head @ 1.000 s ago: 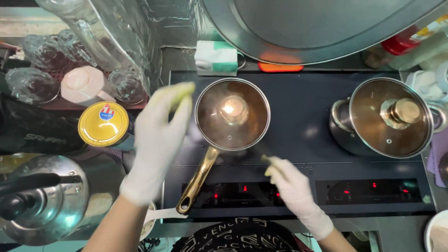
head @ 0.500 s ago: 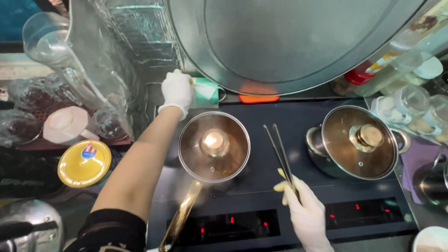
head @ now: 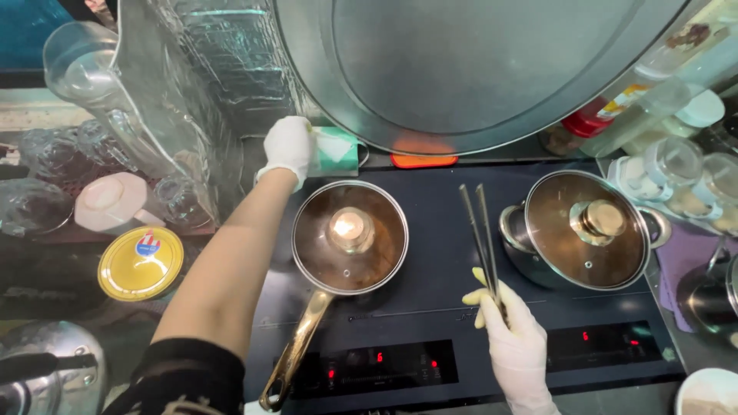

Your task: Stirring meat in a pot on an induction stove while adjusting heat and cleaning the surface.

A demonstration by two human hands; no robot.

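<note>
Two lidded pots (head: 350, 238), two chopsticks (head: 480, 230)

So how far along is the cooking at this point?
Done: both pans sit covered on the cooktop, the saucepan and the pot under glass lids, with the burner displays lit. In hand: the right hand holds chopsticks pointing away, and the left hand is on a green-and-white pack at the back. Left: neither lid is lifted; the food inside cannot be made out.
</note>
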